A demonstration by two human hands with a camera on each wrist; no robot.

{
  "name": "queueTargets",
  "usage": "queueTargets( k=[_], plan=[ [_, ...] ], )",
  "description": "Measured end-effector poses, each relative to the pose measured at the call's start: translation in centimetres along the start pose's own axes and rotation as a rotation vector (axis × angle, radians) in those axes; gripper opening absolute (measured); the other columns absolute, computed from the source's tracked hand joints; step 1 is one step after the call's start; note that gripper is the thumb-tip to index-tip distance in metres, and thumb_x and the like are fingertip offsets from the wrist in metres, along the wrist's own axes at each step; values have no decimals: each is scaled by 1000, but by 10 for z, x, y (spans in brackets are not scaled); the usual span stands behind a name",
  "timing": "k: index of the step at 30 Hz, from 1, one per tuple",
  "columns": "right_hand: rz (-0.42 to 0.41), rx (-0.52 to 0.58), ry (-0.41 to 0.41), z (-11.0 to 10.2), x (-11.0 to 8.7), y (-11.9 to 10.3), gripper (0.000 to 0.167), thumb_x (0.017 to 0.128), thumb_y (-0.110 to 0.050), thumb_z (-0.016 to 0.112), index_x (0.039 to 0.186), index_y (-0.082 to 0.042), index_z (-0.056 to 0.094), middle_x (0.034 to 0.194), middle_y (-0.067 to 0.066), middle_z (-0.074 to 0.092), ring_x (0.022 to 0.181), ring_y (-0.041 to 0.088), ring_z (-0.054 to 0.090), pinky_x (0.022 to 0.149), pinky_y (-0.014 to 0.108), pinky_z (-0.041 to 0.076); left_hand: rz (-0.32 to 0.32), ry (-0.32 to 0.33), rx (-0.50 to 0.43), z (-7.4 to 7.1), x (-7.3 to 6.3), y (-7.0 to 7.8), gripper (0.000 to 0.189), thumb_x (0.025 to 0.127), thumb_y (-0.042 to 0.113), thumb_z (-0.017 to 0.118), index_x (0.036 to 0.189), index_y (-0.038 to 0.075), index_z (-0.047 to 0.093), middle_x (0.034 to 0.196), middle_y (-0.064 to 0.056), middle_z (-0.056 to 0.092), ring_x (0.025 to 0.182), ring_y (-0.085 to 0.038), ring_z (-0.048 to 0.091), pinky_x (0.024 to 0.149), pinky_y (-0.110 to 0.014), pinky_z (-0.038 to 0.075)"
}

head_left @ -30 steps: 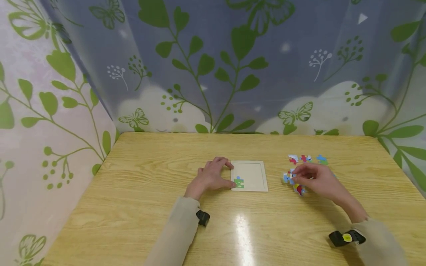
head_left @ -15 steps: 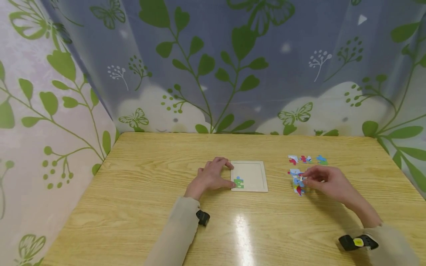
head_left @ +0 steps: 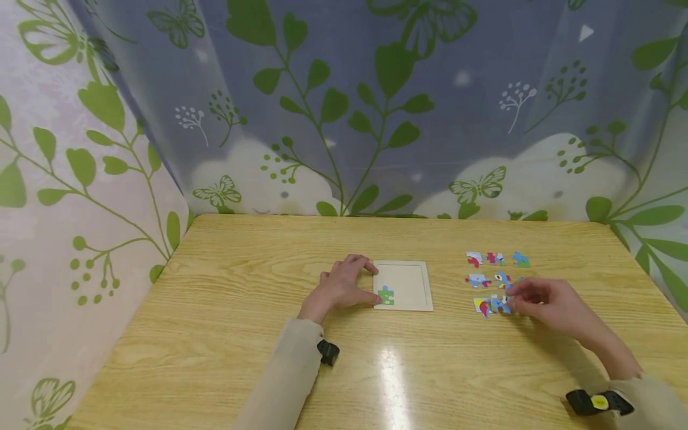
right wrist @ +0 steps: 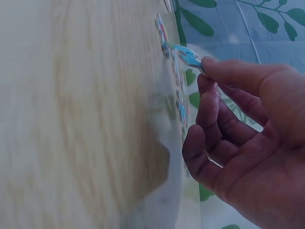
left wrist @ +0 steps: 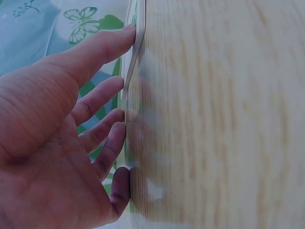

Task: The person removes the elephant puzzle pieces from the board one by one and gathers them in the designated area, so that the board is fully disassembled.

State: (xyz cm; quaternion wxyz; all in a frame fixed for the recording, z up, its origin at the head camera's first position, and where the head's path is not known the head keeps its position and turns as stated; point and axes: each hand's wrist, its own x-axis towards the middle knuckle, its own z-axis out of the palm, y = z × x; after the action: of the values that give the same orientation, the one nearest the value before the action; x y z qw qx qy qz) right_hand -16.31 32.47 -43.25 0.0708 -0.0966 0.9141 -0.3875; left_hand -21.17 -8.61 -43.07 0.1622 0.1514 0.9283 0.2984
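Note:
A pale square puzzle tray [head_left: 414,275] lies mid-table with one green piece [head_left: 385,295] in its near left corner. My left hand [head_left: 344,283] rests flat beside the tray, its thumb and forefinger against the left rim. In the left wrist view the straight fingers [left wrist: 112,86] lie on the wood and the thumb touches the tray [left wrist: 139,38]. My right hand [head_left: 524,297] pinches a blue puzzle piece [head_left: 502,303] at the near end of the loose pieces. The right wrist view shows the right hand [right wrist: 202,76] tilting that blue piece [right wrist: 187,56] up off the table.
Several loose coloured pieces lie right of the tray, among them a white-red one [head_left: 474,258], a blue-green one [head_left: 519,259] and a yellow-red one [head_left: 482,306]. The wooden table [head_left: 242,334] is walled by leaf-print curtains [head_left: 344,107] behind and on both sides.
My right hand has drawn back to the right and nearer, uncovering the loose pieces, and now pinches a blue piece. The left hand has not moved.

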Motion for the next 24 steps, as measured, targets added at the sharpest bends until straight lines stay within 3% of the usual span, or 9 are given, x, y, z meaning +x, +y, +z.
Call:
queueTargets(
  k=[24],
  plan=[
    [55, -127, -1, -6, -3, 16, 23, 97, -20, 71, 112, -4, 73, 94, 3, 73, 76, -3, 57, 61, 24, 45, 4, 7, -6, 1, 0, 0, 55, 87, 39, 81, 135, 24, 60, 164, 0, 35, 149, -37, 32, 114, -68, 23]
  ],
)
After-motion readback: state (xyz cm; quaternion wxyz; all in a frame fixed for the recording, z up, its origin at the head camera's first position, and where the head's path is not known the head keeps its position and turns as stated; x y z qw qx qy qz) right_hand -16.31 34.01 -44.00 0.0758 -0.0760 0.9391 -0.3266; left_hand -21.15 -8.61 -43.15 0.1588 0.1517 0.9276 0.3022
